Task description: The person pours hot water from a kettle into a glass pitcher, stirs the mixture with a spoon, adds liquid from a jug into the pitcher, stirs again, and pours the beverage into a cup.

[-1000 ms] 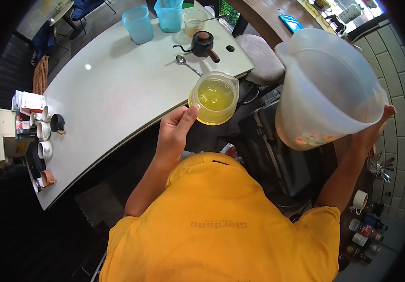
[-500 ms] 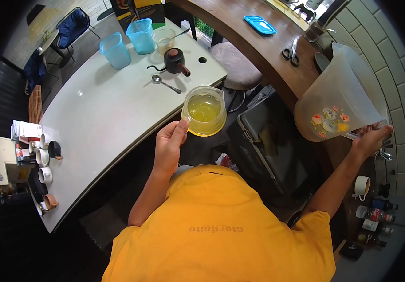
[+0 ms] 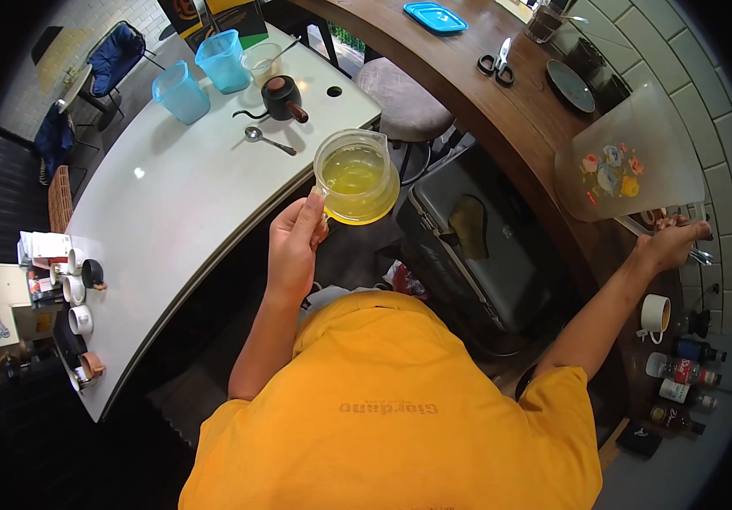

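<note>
My left hand (image 3: 296, 242) is closed around the handle of a small clear measuring jug (image 3: 356, 180), with yellow-green liquid inside. The jug is held in the air off the near edge of the white table. Over on the right, my right hand (image 3: 670, 246) grips the handle of a large translucent plastic pitcher (image 3: 625, 161) printed with flowers. That pitcher is at the wooden counter; whether its base rests there I cannot tell. Nearest the jug on the table are a metal spoon (image 3: 270, 141) and a black gooseneck kettle (image 3: 282, 99).
The white table (image 3: 179, 221) also bears two blue plastic containers (image 3: 182, 92) and a clear cup (image 3: 262, 61). On the wooden counter (image 3: 468, 89) lie scissors (image 3: 497, 65), a blue lid (image 3: 435, 17) and a dark plate (image 3: 570, 86). A grey case (image 3: 476, 246) stands below, beside a stool (image 3: 404, 98).
The large pitcher has moved right, toward the tiled wall, uncovering the plate. The jug stays raised in my left hand. The view has shifted, so the tables appear farther left.
</note>
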